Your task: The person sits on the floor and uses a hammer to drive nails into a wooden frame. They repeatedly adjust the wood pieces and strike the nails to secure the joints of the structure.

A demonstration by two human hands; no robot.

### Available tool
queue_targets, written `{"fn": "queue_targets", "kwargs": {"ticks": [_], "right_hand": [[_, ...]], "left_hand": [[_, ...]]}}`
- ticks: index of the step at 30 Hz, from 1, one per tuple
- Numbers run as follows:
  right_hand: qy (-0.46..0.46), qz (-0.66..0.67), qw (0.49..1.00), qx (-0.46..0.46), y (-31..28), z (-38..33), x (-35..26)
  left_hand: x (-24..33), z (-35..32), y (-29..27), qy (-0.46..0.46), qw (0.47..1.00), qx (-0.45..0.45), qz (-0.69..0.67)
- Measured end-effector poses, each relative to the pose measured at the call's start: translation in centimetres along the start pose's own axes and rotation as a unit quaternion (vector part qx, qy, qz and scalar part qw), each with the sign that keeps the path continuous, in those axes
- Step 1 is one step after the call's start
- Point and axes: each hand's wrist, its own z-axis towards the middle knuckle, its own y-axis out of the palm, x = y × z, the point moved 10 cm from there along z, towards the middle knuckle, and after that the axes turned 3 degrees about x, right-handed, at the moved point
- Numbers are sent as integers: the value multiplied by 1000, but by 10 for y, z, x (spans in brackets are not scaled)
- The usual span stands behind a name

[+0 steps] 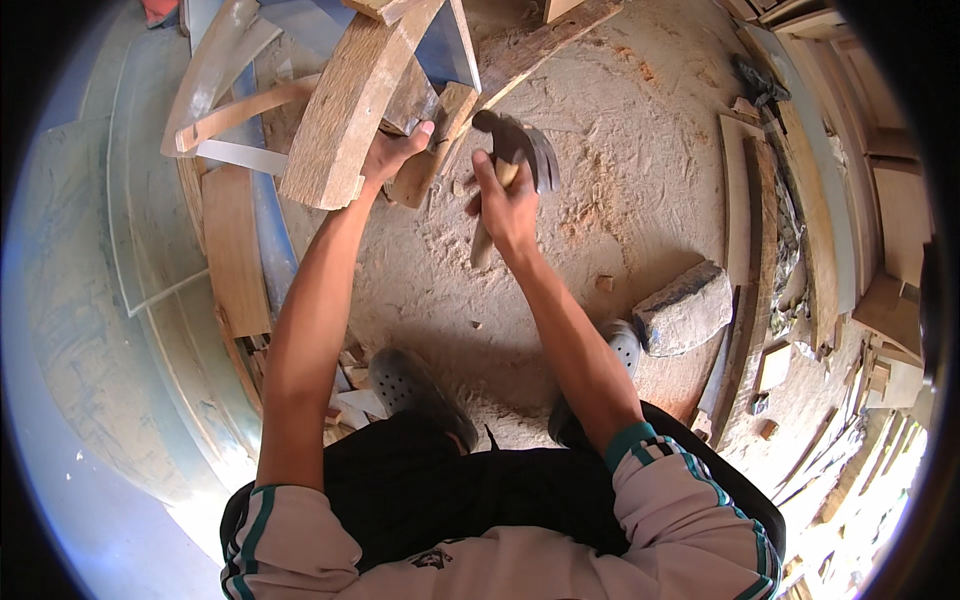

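Note:
My right hand [511, 210] is wrapped round the wooden handle of a claw hammer [537, 152]. Its dark metal head is up beside the thumb, and the handle's end sticks out below my fist. My left hand [390, 158] reaches in beside a thick wooden beam [345, 110], which hides most of its fingers. The left thumb rests against the end of a wooden block [411, 98] behind that beam. A narrower wooden piece [437, 150] stands just right of the left thumb, between it and the hammer.
Light wooden frame pieces [245, 112] stand left of the beam. A long board [545, 48] lies at the back. A rough stone block [685, 308] sits near my right shoe. Planks [762, 230] line the right side; large pale sheets [75, 230] lean at left.

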Motion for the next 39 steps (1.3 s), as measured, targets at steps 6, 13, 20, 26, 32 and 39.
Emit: {"fn": "queue_targets", "kwargs": {"ticks": [6,13,20,26,32,39], "right_hand": [[48,-73,995,-37,0,-17,-3],[-83,-95,992,11,4,-14,-29],[-48,-80,996,4,8,-21,-40],[-108,-212,971,2,12,-18,-36],[-124,-85,988,-12,9,-21,-74],[-88,-170,981,-16,11,-18,-64]], "left_hand": [[5,5,9,0,999,-38,39],[-2,2,10,-33,994,-47,95],[-7,0,9,-62,994,-47,81],[-4,2,7,-6,997,-13,76],[-2,1,8,-25,996,-30,79],[-17,1,17,-43,997,-61,-11]]}}
